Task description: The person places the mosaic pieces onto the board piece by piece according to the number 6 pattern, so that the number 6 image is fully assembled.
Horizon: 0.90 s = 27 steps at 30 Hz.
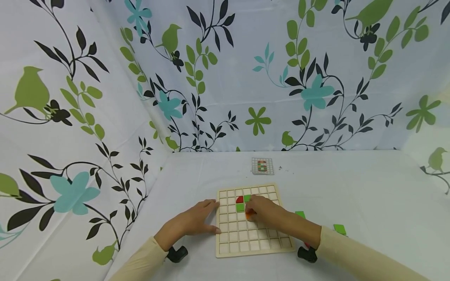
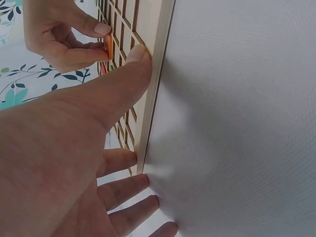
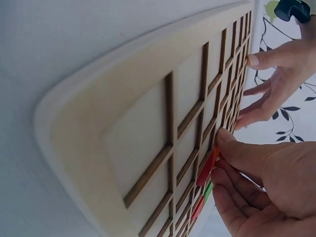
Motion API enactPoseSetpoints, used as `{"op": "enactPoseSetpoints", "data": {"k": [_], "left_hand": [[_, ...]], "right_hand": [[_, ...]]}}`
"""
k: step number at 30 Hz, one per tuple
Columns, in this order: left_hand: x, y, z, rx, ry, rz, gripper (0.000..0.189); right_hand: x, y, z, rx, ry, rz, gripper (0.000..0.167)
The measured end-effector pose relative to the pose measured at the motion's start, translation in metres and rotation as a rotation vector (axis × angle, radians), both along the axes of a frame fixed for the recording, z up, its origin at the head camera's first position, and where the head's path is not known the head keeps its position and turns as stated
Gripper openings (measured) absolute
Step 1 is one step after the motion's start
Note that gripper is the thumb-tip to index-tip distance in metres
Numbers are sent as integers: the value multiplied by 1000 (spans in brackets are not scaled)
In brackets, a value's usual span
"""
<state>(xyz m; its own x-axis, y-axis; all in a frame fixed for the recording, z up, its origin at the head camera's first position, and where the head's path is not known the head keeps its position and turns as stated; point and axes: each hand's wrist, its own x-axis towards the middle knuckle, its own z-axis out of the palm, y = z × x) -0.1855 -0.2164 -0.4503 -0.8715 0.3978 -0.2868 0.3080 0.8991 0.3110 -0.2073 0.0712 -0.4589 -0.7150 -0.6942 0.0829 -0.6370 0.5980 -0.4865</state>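
A square wooden grid board (image 1: 233, 237) lies on the white cloth. My left hand (image 1: 198, 218) rests at its left side, thumb on the rim and straight fingers spread along the edge. Over the middle of the board, my right hand (image 1: 268, 210) pinches an orange tile (image 2: 108, 45) between thumb and fingers. In the left wrist view the tile stands on edge, close over the cells. A red tile with a rounded corner (image 1: 240, 200), a green tile (image 1: 247, 198) and another green tile (image 1: 240, 207) sit in nearby cells. My right hand covers part of the grid.
Behind the board lies a small grid card (image 1: 262, 171) with a coloured pattern. Loose green tiles (image 1: 339, 229) lie to the right, and a red piece (image 1: 307, 245) shows partly under my right wrist. A patterned cloth (image 1: 232, 97) hangs at the back and left.
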Motion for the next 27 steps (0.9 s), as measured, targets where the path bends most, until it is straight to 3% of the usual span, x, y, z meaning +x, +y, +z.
{"op": "enactPoseSetpoints", "data": {"k": [5, 11, 19, 27], "left_hand": [[-2, 0, 1, -6, 10, -7, 97], [-1, 0, 1, -3, 6, -3, 97], [0, -1, -1, -13, 16, -7, 98], [0, 0, 1, 5, 16, -6, 96]], "right_hand": [[-1, 0, -3, 0, 25, 6, 14], [-1, 11, -7, -94, -3, 2, 21], [-13, 54, -1, -240, -153, -205, 20], [-22, 100, 2, -301, -258, -311, 26]]}}
